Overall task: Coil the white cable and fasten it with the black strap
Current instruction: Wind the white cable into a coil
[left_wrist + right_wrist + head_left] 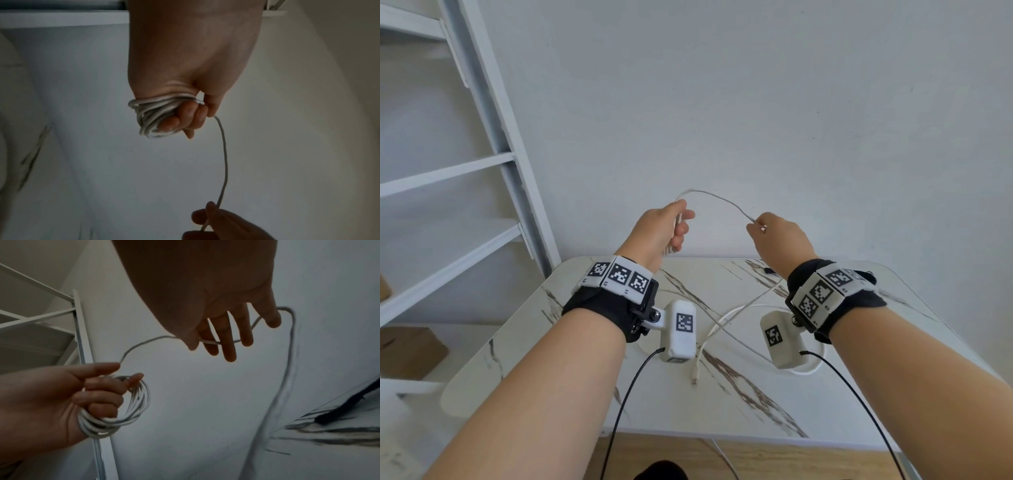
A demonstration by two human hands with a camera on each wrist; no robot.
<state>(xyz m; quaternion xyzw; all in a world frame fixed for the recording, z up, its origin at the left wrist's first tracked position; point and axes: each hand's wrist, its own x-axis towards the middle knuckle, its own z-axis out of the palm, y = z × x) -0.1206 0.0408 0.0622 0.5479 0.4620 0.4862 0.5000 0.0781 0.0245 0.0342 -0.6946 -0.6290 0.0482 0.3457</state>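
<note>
The white cable (719, 200) is thin, light and limp — it sags in an arc between the two raised hands and trails in loose loops on the marble-patterned table (808, 404), ending in a small plug (693, 379). The left hand (666, 228) has its fingers (190, 113) curled round a small bundle of finished turns; judging by how the turns splay, they would likely spring apart if that hold slackened. The right hand (779, 236) pinches the running strand between thumb and fingertips, the other fingers (228, 340) loosely extended, so the smooth jacket can slide through. The black strap (347, 407) lies flat on the table beyond the right wrist — soft, best taken by one end. No legible writing appears; only square coded markers on the wristbands (619, 274).
</note>
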